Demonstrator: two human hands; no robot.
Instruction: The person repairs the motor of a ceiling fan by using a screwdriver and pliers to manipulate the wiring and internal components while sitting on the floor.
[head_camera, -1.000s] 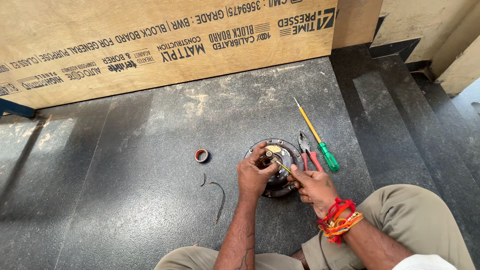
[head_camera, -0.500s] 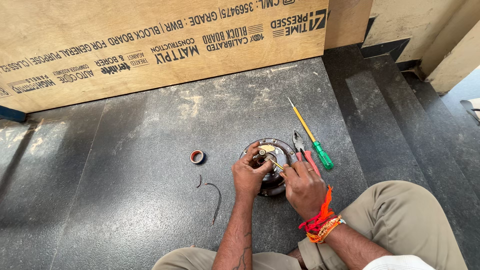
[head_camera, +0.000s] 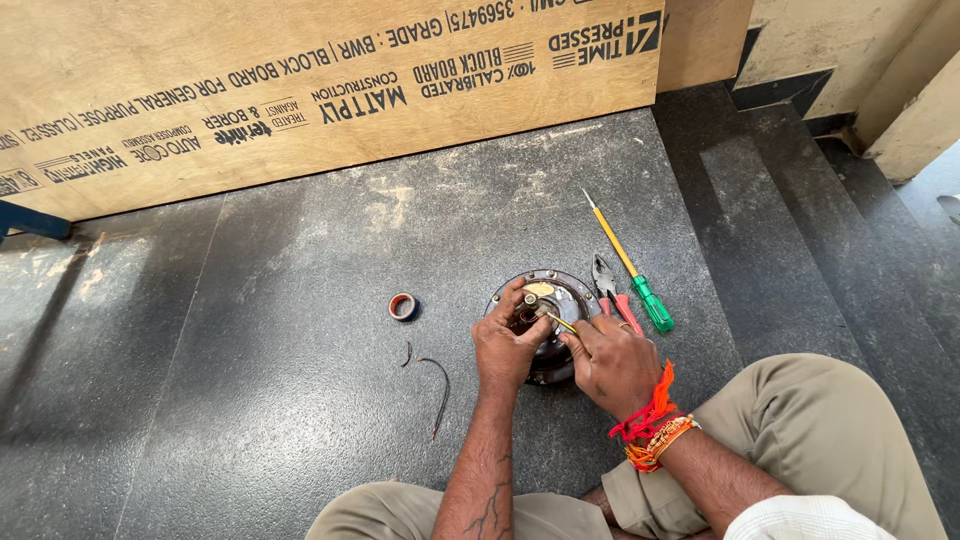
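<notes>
Both hands low and close together, forearms reaching forward from bent knees.

Left hand (head_camera: 508, 345) curled palm-down, fingers (head_camera: 512, 297) bent inward; right hand (head_camera: 612, 358) beside it, fingers pinched tight, wrist wrapped in orange and red threads.

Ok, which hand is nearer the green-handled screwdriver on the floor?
The right. The right hand sits just beside the green-handled screwdriver, close to its handle. The left hand rests on the round motor housing, farther from it.

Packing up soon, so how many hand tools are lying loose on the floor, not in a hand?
2: a green-handled screwdriver right of the round motor housing, and red-handled pliers between them, partly hidden by the right hand.
</notes>
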